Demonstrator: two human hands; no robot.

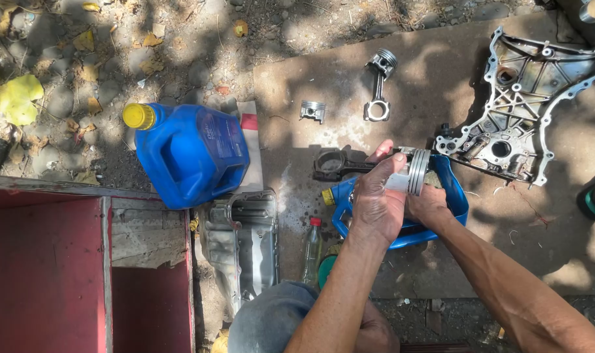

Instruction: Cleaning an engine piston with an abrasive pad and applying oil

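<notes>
Metal piston (415,171) sits in both hands: the left hand (376,206) wraps tight around it, the right hand (428,204) grips it from below, over a blue jug (454,196).

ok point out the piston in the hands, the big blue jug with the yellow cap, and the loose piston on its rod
held piston (417,171), head view, ringed side of the crown
big blue jug (191,154), head view, middle of its body
loose piston and rod (378,88), head view, rod shank
</notes>
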